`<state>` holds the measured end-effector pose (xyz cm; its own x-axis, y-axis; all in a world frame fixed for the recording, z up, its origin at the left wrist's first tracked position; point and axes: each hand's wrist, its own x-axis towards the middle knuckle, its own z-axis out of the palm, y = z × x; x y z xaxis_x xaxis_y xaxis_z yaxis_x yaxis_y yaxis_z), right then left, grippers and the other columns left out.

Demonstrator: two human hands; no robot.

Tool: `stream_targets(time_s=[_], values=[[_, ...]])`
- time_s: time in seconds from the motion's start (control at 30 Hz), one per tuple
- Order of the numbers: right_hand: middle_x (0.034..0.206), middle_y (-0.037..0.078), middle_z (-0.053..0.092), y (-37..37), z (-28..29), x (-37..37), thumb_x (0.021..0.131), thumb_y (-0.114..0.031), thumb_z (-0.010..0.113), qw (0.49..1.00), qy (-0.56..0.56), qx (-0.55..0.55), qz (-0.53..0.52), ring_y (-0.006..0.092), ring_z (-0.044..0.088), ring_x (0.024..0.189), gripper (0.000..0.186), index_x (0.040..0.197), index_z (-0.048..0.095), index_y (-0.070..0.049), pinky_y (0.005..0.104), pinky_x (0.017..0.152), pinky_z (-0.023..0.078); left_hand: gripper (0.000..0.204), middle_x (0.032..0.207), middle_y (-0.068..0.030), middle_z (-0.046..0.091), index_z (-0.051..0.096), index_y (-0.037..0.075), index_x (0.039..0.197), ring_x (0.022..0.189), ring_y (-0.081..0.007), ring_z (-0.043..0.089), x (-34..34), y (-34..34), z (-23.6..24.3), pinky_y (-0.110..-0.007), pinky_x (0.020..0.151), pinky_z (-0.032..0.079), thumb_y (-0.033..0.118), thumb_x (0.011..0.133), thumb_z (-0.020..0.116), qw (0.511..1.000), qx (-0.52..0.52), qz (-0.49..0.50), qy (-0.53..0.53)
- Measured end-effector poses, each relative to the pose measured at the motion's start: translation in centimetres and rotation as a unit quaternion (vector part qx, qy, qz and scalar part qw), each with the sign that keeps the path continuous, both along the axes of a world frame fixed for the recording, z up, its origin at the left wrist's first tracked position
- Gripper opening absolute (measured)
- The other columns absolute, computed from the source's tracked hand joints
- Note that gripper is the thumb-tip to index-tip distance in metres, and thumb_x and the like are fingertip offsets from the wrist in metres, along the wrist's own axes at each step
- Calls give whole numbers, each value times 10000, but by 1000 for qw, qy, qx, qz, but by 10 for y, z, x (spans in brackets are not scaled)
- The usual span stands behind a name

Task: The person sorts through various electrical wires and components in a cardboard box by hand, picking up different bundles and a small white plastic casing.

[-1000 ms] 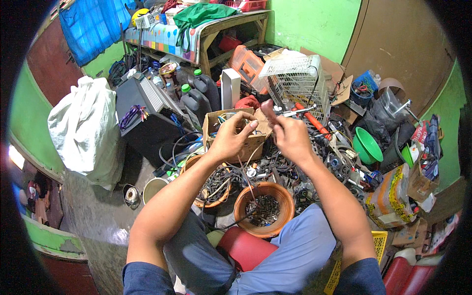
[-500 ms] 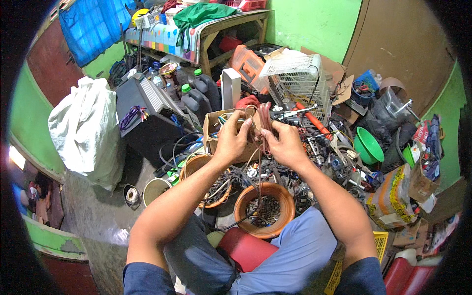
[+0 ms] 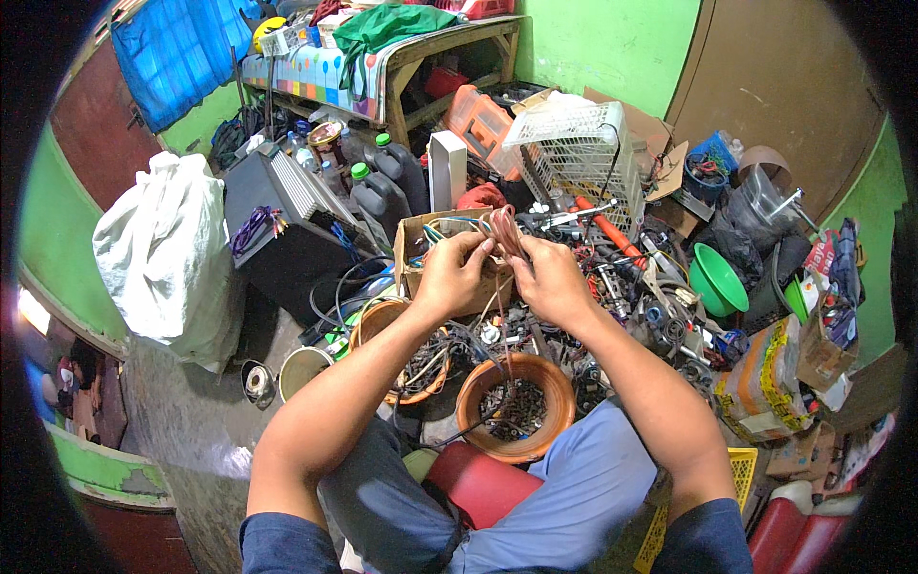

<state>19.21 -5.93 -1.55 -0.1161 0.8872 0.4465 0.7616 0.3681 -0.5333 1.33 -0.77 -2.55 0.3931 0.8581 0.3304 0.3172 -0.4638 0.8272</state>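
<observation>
Both hands meet around a bundle of looped pinkish-brown cable (image 3: 504, 228), its loops standing up between them. My left hand (image 3: 453, 272) pinches part of it with thumb and index finger. My right hand (image 3: 552, 276) is closed around the loops on the other side. One strand hangs from the bundle toward an orange clay-coloured pot (image 3: 564, 423), which holds small metal parts. Just behind my left hand is an open cardboard box (image 3: 409, 279) with coloured wires in it. The fingertips partly hide where the cable is gripped.
Tools and metal parts spread to the right, near a green bowl (image 3: 717, 281) and white plastic crate (image 3: 626, 182). A second pot (image 3: 361, 330) holds wires. On the left stand a black box-shaped case (image 3: 287, 263) and a white sack (image 3: 158, 258).
The looped cable has tilted and fanned slightly to the left, and its loops show more fully. My hands have turned a little and stay close together.
</observation>
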Motion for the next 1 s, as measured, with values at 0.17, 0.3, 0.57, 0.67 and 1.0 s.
stream_targets(time_s=[0.17,0.3,0.57,0.67,1.0], values=[[955,262,675,-7,3,-4,894,-124,614,998,-59,-30,3,442,664,897,206,1017,612,41,521,804,533,245,909,-150,738,685,-33,1092,845,-183,692,-4,2,-6,-332,800,516,147,988,554,998,48,-43,12],[958,258,675,-9,4,-5,886,-113,616,997,-66,-50,-3,437,664,903,207,1032,606,34,519,809,537,272,872,-114,738,690,-44,1070,796,-163,680,-2,-5,3,-318,778,521,189,982,581,999,-10,-44,17],[964,227,671,-11,4,-6,865,-92,625,992,-123,-9,18,409,670,920,247,1080,594,25,495,783,555,256,768,-28,686,694,3,909,694,-64,595,1,-10,16,-255,643,485,244,981,648,989,-135,-40,-36],[982,222,664,-13,5,-10,887,-110,618,992,-126,10,9,403,661,937,256,1104,589,22,496,778,556,215,758,-14,669,687,0,938,662,-62,568,0,-5,10,-256,615,474,206,982,645,996,-77,-32,-44],[1042,228,661,-2,1,7,969,-201,574,986,-10,-94,140,428,592,1005,264,1142,626,-9,498,909,462,167,793,-81,719,695,-15,962,716,-92,628,-4,2,0,-313,665,513,148,935,667,997,-53,-22,-59]])
